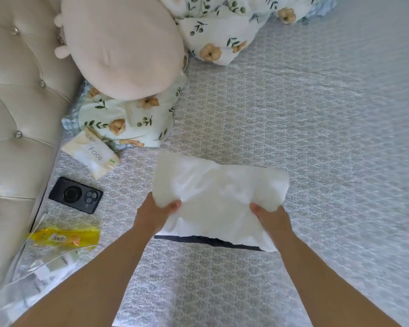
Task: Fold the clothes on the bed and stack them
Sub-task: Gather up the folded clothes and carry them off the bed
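White folded garment (pixel 219 197) at frame centre, over a dark piece (pixel 213 241) on the patterned bed (pixel 316 138). Left hand (pixel 157 214) and right hand (pixel 270 217) each pinch its near edge, thumbs on top. Black phone (pixel 76 195) at left, tissue pack (pixel 92 153) above it.

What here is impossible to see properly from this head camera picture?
- Dark garment: only an edge shows; the folded white garment covers the rest.
- Fingers of left hand and right hand: tucked under the white garment, only thumbs show.
- Clear bag: contents blurred, cut off by the left edge.
- Packet: small print too small to read.
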